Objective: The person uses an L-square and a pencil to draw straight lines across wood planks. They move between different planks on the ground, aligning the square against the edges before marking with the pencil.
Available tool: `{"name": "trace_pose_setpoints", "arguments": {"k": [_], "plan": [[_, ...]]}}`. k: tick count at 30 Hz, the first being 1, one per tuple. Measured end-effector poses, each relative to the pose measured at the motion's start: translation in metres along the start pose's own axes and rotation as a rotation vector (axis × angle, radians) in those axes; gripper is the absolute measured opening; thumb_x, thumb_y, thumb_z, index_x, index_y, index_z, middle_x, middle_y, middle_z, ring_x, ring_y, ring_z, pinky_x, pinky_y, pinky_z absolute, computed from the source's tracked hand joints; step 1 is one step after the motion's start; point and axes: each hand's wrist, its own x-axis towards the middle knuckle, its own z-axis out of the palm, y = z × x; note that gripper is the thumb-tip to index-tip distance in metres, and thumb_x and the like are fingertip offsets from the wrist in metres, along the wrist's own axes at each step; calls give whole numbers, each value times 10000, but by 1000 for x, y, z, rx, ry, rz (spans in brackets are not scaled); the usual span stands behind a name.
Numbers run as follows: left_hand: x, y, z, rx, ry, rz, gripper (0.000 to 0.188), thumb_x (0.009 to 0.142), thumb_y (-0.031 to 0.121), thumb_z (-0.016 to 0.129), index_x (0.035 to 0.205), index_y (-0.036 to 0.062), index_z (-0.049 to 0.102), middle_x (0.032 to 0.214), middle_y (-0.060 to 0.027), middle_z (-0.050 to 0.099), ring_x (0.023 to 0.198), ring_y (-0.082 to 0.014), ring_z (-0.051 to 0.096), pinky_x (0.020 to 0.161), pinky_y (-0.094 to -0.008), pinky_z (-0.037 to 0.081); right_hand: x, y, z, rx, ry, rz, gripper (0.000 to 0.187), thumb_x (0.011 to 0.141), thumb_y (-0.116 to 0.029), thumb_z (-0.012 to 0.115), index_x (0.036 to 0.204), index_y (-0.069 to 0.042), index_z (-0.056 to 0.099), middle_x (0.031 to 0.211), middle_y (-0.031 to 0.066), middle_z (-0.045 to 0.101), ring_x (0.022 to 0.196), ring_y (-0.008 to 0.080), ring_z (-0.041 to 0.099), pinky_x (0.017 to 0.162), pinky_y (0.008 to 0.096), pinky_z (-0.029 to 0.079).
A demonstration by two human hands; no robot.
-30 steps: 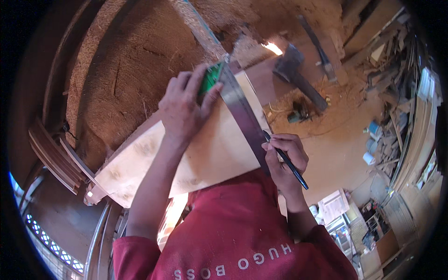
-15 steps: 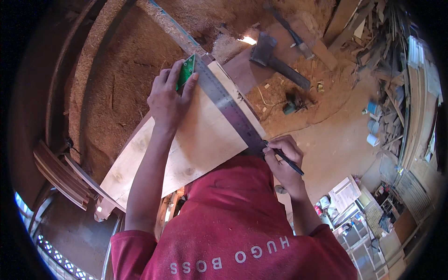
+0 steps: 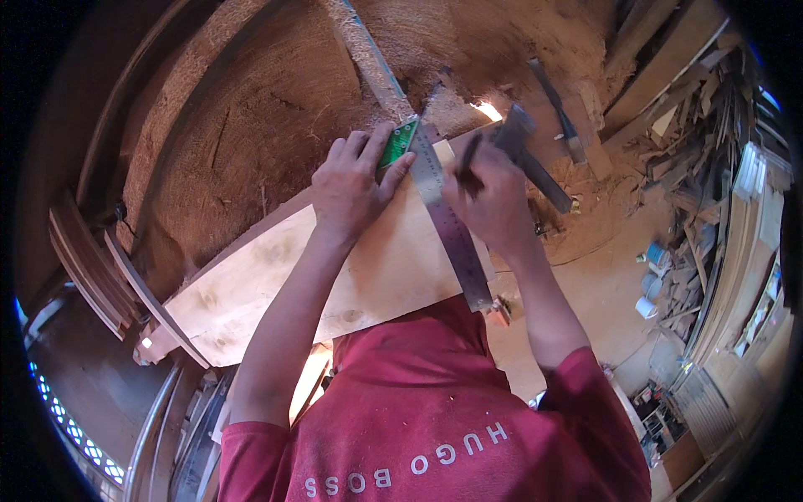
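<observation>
Sawdust lies heaped over the workshop floor (image 3: 251, 109) behind the work, filling the view from ten to twelve o'clock. At nine o'clock, dark curved wooden strips (image 3: 84, 268) are stacked. A pale, broad wooden board (image 3: 276, 284) runs from eight o'clock up toward the centre. The left hand (image 3: 351, 184) lies flat on the board with fingers spread, pressing down the green handle of a steel try square (image 3: 443, 226), whose ruled blade slants across the board toward five o'clock. Just right of the blade, the right hand (image 3: 489, 201) is closed around a dark pencil (image 3: 468, 163), its tip near the blade's upper end. At one o'clock a dark-headed hammer (image 3: 527, 155) lies on the floor. Scrap timber offcuts (image 3: 703, 142) are piled at two o'clock.
</observation>
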Motion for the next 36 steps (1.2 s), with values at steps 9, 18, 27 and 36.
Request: {"name": "trace_pose_setpoints", "arguments": {"k": [9,18,27,36], "plan": [[-11,-7,3,-76,104,0,464,890,412,745,1271,162,658,1023,-80,659,899,-279,661,742,-388,561,62,-5,7,430,235,64,160,873,-109,761,984,-3,715,940,99,709,857,193,708,750,299,555],[-174,-55,-71,-761,798,-443,280,1039,257,605,1189,28,543,1003,-114,668,805,-179,659,730,-299,545,-77,21,-50,503,664,248,247,985,-188,717,1118,19,686,943,61,702,766,79,630,641,219,520],[-396,-118,-187,-423,1330,-1031,223,1048,256,613,1067,50,528,916,-50,576,758,-131,570,618,-265,477,-150,-37,62,573,260,139,225,977,-190,713,1119,-20,673,907,68,700,729,102,660,589,244,543],[-512,-42,-136,-684,1238,-977,361,963,26,671,1291,56,523,1208,-85,576,1095,-170,579,904,-296,527,-215,-169,193,671,-478,-222,226,1015,-173,598,1037,34,687,954,109,683,900,170,648,811,307,514]]}}
